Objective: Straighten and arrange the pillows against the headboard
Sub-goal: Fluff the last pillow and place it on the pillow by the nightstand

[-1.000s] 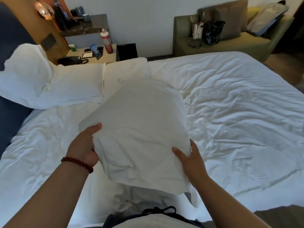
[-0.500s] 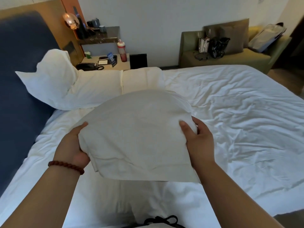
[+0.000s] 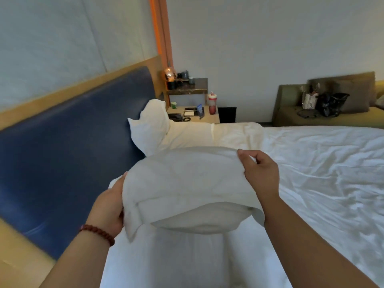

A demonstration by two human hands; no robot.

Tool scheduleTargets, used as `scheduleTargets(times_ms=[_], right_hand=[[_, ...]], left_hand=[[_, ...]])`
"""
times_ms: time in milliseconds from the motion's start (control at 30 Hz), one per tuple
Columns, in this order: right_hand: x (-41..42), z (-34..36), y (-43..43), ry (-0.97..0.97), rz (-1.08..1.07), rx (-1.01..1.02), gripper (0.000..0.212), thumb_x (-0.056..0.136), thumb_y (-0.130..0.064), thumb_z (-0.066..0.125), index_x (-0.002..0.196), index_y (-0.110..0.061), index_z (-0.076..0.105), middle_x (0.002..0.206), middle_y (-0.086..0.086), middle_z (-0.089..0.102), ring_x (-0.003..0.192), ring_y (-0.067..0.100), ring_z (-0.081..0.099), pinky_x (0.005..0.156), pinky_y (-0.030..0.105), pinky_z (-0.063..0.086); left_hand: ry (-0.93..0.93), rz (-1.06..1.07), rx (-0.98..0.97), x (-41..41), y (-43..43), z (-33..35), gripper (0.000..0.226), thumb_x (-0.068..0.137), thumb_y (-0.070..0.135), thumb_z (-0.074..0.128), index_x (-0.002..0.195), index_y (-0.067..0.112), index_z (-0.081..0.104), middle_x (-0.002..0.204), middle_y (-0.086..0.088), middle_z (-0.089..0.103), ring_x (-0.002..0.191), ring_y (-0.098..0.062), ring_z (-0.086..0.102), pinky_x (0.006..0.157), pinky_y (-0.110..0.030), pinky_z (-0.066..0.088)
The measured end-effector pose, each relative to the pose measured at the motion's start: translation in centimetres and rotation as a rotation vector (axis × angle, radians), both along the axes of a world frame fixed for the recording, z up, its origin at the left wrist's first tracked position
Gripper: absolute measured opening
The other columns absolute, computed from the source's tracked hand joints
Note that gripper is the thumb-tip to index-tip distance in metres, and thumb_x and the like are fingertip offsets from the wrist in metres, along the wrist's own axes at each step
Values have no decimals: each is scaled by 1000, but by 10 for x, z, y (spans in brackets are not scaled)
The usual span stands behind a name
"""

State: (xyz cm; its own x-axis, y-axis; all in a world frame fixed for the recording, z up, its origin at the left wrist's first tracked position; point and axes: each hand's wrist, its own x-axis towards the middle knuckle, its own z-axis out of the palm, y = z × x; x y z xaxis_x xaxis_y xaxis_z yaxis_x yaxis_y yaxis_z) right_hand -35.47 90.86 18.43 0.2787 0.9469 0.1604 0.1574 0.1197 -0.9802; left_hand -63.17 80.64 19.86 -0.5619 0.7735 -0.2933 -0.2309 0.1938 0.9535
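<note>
Over bed, L hand & R hand grip pillow.

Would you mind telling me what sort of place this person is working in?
Most likely a hotel room: a large bed with white linen against a padded blue headboard, a bedside table holding a desk phone, and a sofa along the far wall.

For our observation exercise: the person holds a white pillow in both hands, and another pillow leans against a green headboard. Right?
No: the head view shows the headboard is dark blue, not green. The left hand and right hand do hold the white pillow, and another pillow leans against that headboard.
</note>
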Motion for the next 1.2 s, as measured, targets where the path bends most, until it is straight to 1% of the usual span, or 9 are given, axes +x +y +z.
scheduleTargets(times_ms=[67,133,300,433,533,767,900,1000,1200], right_hand=[[-15,1,11,-26,13,-5,16,90,-33,68,78,-23,71,73,-12,66,62,-11,57,53,2,38],[-26,3,22,-39,13,-22,18,91,-33,67,77,-21,70,69,-10,65,62,-1,58,53,6,38],[-52,12,53,-36,33,-29,20,91,-31,67,81,-14,70,67,-3,62,62,3,54,51,2,36],[-64,19,81,30,39,-56,22,89,-33,69,76,-15,69,77,-1,67,74,14,61,63,10,44],[-61,23,108,152,41,-100,18,87,-31,71,76,-17,70,82,-2,70,86,22,66,79,32,54],[-34,21,168,189,174,-128,16,98,-40,54,100,-29,66,101,-16,64,93,2,56,74,11,43],[-11,-5,201,204,233,-78,22,101,-51,40,116,-49,56,118,-27,57,116,2,52,90,11,40],[0,-53,218,294,210,-84,43,92,-67,37,123,-48,60,128,-24,59,126,2,50,108,34,39],[-18,-115,253,186,250,-151,62,92,-71,30,150,-48,24,153,-27,32,140,-1,31,119,34,24]], left_hand=[[378,-61,-287,-19,-5,-2,59,98,57,32,140,17,48,146,-11,46,122,-30,50,98,-40,38],[625,-107,-430,-33,-4,-7,81,89,72,24,137,11,48,139,-13,49,120,-33,49,95,-43,39],[1367,-359,80,2,14,6,89,71,85,21,146,37,31,153,10,30,143,-17,23,117,-50,18],[1504,-650,49,33,59,12,108,57,97,17,150,45,4,160,19,2,148,-9,-3,121,-42,1],[1507,-665,46,34,100,15,112,55,95,32,151,41,9,161,16,7,148,-8,4,122,-40,1],[1328,-731,83,51,194,31,108,58,74,71,148,41,21,156,14,26,142,-13,25,119,-47,16],[1261,-613,33,62,260,41,97,58,79,65,140,35,37,140,9,50,126,-19,46,111,-49,32],[1262,-532,4,68,315,41,87,64,77,64,134,29,45,131,4,57,121,-24,51,106,-49,37],[1354,-570,-58,78,398,10,76,75,76,55,130,24,48,120,0,62,107,-26,56,93,-41,43]])
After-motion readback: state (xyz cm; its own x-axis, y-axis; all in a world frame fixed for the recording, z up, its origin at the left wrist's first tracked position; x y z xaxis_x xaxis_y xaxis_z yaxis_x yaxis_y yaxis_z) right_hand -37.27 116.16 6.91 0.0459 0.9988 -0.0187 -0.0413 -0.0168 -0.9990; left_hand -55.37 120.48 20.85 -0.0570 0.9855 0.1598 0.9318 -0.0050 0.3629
